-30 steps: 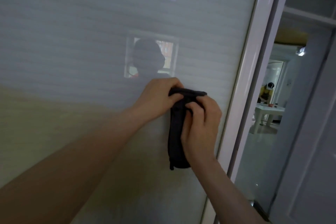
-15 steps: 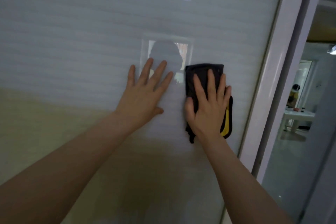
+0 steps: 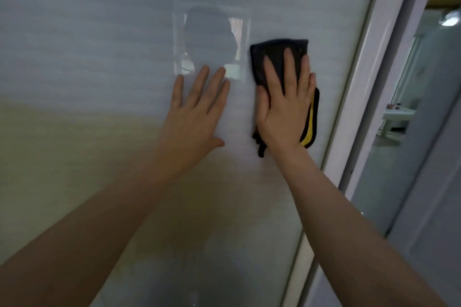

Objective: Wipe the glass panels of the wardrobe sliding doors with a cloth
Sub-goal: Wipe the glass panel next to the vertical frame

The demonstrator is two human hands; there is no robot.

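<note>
A frosted glass panel (image 3: 99, 57) of the sliding door fills most of the view, grey above and yellowish below. A black cloth (image 3: 274, 51) with a yellow edge lies flat against the glass near the panel's right side. My right hand (image 3: 284, 107) presses on the cloth with straight, spread fingers, covering its middle and lower part. My left hand (image 3: 197, 109) rests flat on the bare glass just left of the cloth, fingers spread, not touching it.
A white door frame (image 3: 369, 70) runs diagonally along the panel's right edge. Beyond it is an opening into another room with a white table (image 3: 396, 114) far off. A reflection of a window and a head shows on the glass above my left hand.
A second ago both hands gripped the folded cloth together. Then the left hand let go and went flat on the glass, and the right hand spread the cloth flat. Little has shifted since half a second ago.
</note>
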